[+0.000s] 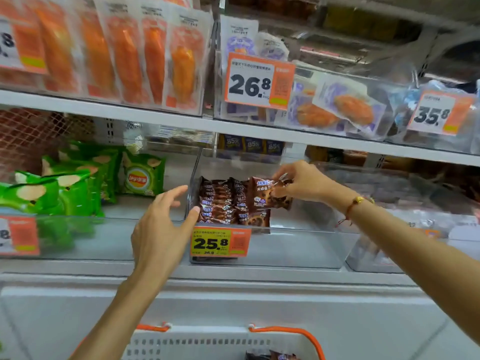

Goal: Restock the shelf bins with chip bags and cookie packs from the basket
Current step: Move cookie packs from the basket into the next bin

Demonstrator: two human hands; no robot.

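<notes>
A brown cookie pack (270, 194) is pinched at its top edge by my right hand (301, 181) over the clear middle bin (298, 245). Several more brown cookie packs (220, 203) stand in rows at the bin's left side. My left hand (163, 224) is spread with relaxed fingers at the bin's left front corner, thumb by the bin wall, holding nothing. Green chip bags (78, 183) fill the bin to the left. The white basket (207, 344) with orange handles sits at the bottom edge, a dark pack (272, 355) showing inside it.
A yellow 25.8 price tag (220, 241) hangs on the middle bin's front. The shelf above holds orange snack packs (124, 55) and purple packs (337, 107) behind a 26.8 tag (259, 80). Another clear bin (389, 255) stands to the right.
</notes>
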